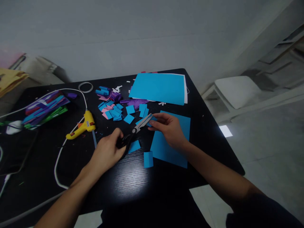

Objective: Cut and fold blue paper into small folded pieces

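Observation:
My left hand is closed around the black handles of a pair of scissors, whose blades point up and to the right. Between the thumb and fingers of my right hand is a small blue paper piece, right at the blade tips. Under that hand lies a larger blue paper sheet. A folded-looking blue piece rests on the table in front, and another blue piece lies partly beneath the scissors. Several cut blue squares are scattered just beyond the blades.
A stack of blue and white sheets lies at the back of the black table. On the left are a yellow glue gun with its white cord and a bundle of coloured strips. A white stool stands right of the table.

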`<state>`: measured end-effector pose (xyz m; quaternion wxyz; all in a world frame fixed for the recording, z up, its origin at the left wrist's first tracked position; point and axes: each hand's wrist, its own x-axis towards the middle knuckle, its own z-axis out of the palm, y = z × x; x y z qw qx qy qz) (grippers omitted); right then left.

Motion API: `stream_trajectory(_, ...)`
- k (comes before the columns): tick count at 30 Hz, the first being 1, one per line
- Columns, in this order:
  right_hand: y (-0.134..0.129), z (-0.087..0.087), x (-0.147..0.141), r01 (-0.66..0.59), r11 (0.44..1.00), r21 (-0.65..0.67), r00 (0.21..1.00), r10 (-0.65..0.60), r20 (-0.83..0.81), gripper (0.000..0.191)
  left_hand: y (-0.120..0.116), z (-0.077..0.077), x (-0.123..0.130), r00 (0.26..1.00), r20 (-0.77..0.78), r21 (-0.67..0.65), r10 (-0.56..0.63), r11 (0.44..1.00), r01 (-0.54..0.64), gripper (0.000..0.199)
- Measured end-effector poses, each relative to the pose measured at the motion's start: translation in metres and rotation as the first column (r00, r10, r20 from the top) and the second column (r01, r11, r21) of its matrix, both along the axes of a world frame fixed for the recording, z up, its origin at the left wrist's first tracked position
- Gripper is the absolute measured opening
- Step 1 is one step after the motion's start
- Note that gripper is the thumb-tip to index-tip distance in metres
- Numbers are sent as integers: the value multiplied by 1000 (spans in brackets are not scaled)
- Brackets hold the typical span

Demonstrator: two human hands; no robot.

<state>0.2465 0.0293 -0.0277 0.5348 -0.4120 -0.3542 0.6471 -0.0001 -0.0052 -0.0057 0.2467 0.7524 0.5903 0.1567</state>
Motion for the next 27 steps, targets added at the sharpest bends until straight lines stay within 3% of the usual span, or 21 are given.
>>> stream_trajectory(15,-1,1,1,-19,999,-37,1000,20,22,35,0,-3,0,999,28,-18,14,1000,-14,22)
stream_trajectory(21,0,-1,1,-47,997,-64,998,49,29,36,11,-4,-9,972,-109,25,208,978,-207,35)
stream_trajectory(27,-3,-2,0,-149,987,-65,989,150,16,32,15,-8,-18,960,-194,112,201,977,-182,30)
